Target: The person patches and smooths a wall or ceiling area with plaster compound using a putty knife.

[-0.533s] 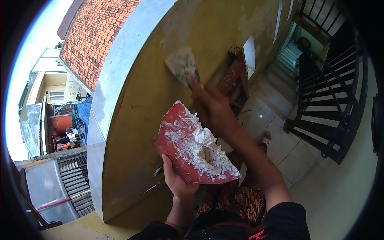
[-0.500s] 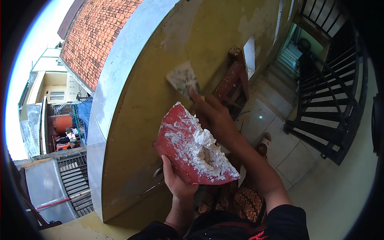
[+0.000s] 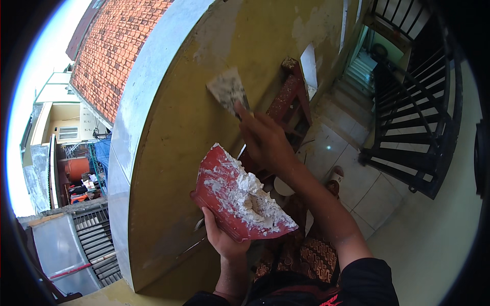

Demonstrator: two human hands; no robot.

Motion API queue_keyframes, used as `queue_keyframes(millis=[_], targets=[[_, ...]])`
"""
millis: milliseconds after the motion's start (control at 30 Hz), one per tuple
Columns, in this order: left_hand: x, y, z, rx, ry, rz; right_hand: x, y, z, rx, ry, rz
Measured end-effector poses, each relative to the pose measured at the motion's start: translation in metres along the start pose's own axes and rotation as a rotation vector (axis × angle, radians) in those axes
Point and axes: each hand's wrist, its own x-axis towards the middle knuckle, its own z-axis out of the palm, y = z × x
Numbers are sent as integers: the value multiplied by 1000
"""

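Observation:
My left hand (image 3: 224, 238) grips a broken piece of red plastic (image 3: 208, 189) from below, thumb along its near left edge. A heap of white putty (image 3: 255, 199) lies on the piece, with thin smears toward its left. Farther up, my right hand (image 3: 266, 140) is closed around a putty knife, its handle mostly hidden by the fingers. The wide putty knife blade (image 3: 227, 87) is streaked with white and grey and lies at the yellow wall (image 3: 178, 137); whether it touches cannot be told. Pale patches mark the wall above the blade.
A reddish wooden frame (image 3: 291, 104) leans by the wall beyond my right hand. Black metal railings (image 3: 408, 137) stand at the right, beside tiled floor (image 3: 352, 178) and steps. The wall's pale top ledge (image 3: 127, 132) curves along the left, with an orange tiled roof (image 3: 120, 46) outside.
The view has shifted slightly. The red piece with the putty sits a little lower and farther from the knife. My right hand still holds the blade at the wall.

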Motion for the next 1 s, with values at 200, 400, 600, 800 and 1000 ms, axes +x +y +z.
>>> queue_keyframes(millis=[200, 400, 600, 800, 1000], targets=[[3, -5, -7, -40, 52, 15, -12, 10, -44, 29, 69, 41], [-11, -7, -8, -39, 65, 1, 88, -12, -42, -41, 321, -144], [-16, -1, 0, 12, 11, 9, -46, -4, 16, 79, 3, 77], [-7, -15, -5, -71, -35, -39, 7, -9, -27, 49, 226, -42], [-12, -6, -10, -30, -30, 3, 57, -23, 3, 34, 219, -104]])
